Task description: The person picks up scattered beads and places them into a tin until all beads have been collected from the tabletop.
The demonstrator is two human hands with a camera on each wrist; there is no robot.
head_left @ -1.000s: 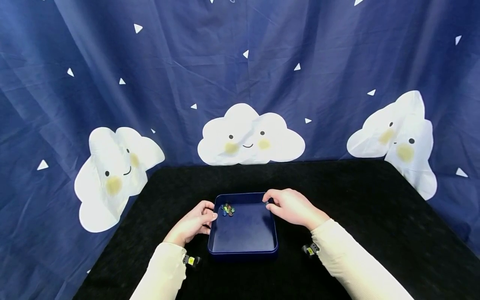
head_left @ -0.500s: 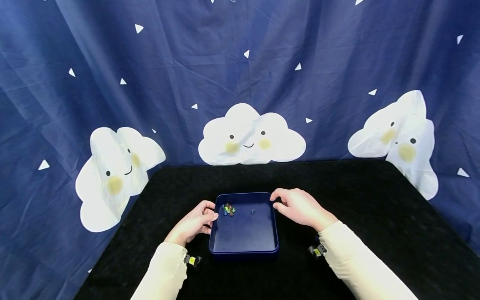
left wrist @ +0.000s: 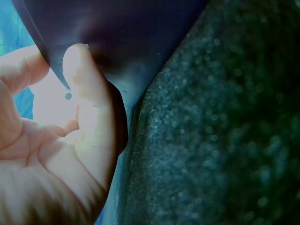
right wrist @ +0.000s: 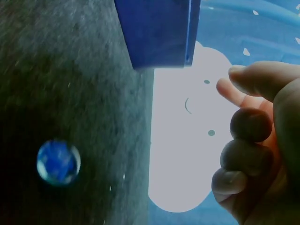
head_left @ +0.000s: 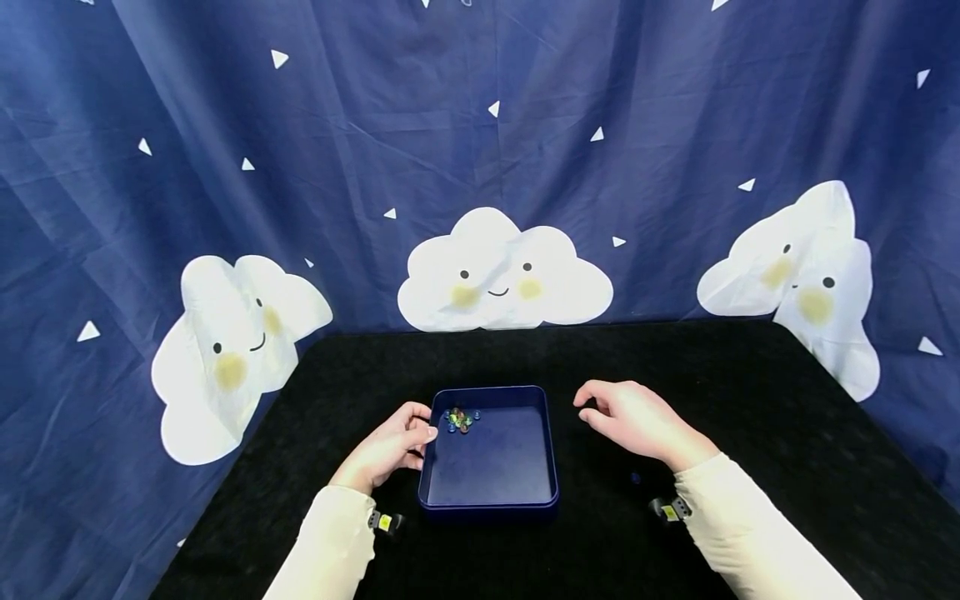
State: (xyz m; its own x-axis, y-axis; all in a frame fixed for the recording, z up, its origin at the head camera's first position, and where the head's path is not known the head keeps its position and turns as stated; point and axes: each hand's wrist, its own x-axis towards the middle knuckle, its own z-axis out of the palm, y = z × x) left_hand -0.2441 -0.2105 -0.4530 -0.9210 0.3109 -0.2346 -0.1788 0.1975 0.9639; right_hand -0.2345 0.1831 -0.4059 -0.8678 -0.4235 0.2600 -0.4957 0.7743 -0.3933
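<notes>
A dark blue square tray [head_left: 495, 467] rests on the black cloth. My left hand [head_left: 386, 448] holds its left wall, the thumb over the rim and the fingers outside, as the left wrist view also shows. Several glass marbles [head_left: 459, 422] lie grouped in the tray's back left corner, with a blue marble [head_left: 477, 415] at the group's right side. To the right of the tray, apart from it, hovers my right hand [head_left: 637, 421], fingers loosely bent and thumb and index finger apart with nothing between them. A clear blue-cored marble [right wrist: 58, 162] sits on the cloth below that hand.
Black cloth [head_left: 735, 400] covers the table around the tray. Behind it hangs a dark blue curtain [head_left: 337, 167] with white clouds and triangles. A small camera [head_left: 667, 510] is strapped at the right wrist, and another camera [head_left: 386, 522] at the left.
My right hand has let go of a blue marble, which rolled left across the tray to the others. That hand has moved right, off the tray's rim. My left hand stays put.
</notes>
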